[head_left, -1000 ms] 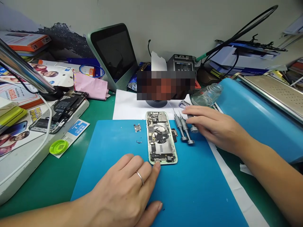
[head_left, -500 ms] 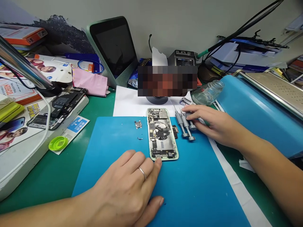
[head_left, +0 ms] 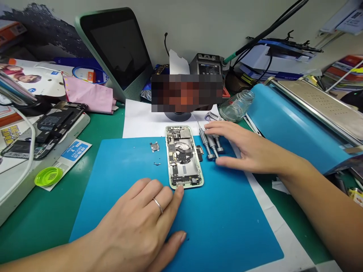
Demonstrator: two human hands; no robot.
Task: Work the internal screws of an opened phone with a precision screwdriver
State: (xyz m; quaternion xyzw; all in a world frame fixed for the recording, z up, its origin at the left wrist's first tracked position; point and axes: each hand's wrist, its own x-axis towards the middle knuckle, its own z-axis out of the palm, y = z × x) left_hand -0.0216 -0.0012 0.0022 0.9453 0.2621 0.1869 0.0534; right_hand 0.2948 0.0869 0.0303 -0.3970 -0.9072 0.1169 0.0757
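An opened phone [head_left: 185,158] with a pale green frame lies on a blue mat [head_left: 227,215], its battery and boards showing. At its lower edge rests the index fingertip of my left hand [head_left: 138,221]; the thumb is held apart and the other fingers are bent. Over several grey screwdrivers [head_left: 206,144] right of the phone, my right hand [head_left: 244,147] has its thumb and fingers spread, partly hiding them. Between phone and screwdrivers sits a small dark part [head_left: 200,153]. Left of the phone are a small metal plate [head_left: 154,147] and tiny pieces [head_left: 157,164].
A glass jar [head_left: 236,105] tilts behind the screwdrivers, near a large blue machine [head_left: 295,124] on the right. A tablet-like screen [head_left: 116,53] stands at the back left. Further left lie a green cap [head_left: 48,176] and another opened phone [head_left: 48,126].
My right hand's thumb has opened away from the fingers, towards the screwdriver handles. The view has swung to the right. My left fingertip stays at the phone's lower edge.
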